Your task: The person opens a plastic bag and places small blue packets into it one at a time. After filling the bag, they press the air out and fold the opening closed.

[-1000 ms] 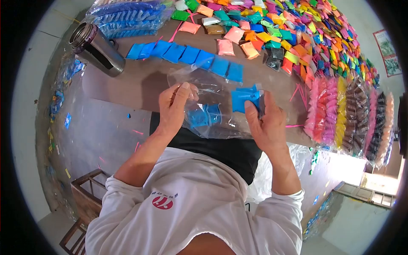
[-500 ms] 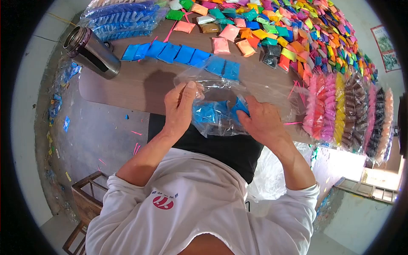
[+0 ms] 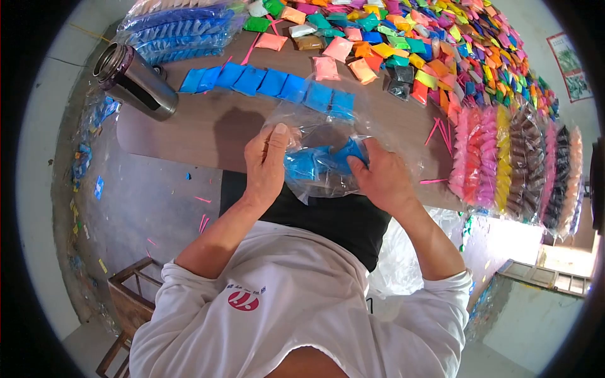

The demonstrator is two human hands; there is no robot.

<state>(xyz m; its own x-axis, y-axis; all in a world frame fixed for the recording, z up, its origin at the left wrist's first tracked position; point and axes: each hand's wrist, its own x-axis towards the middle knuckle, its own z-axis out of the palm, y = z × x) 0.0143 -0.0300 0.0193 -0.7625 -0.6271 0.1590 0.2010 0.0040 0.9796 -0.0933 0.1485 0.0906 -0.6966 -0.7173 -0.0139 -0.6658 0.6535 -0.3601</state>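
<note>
A clear plastic bag [image 3: 324, 186] hangs at the front edge of the table, over my lap. My left hand [image 3: 266, 161] is closed, pinching the bag's left side between thumb and fingers. Inside the bag, blue packets [image 3: 301, 165] lie beside that hand. My right hand [image 3: 389, 177] grips another blue packet [image 3: 348, 153] at the bag's right side, its thumb pressed against the packet. The fingers behind it are partly hidden. A row of blue packets [image 3: 252, 81] lies flat on the table beyond my hands, and the bag's upper film reaches towards its right end.
A steel flask [image 3: 140, 85] stands open on the left of the table [image 3: 189, 138]. Behind is a big heap of colourful packets [image 3: 435, 44]. Filled bags are stacked at back left [image 3: 179, 31] and at right [image 3: 501, 160]. Pink ties [image 3: 444, 132] lie near the right bags.
The bag's film has shifted off the table's right side and bunched nearer my hands. The right-hand packet sits slightly higher and more to the left. Both hands keep their hold.
</note>
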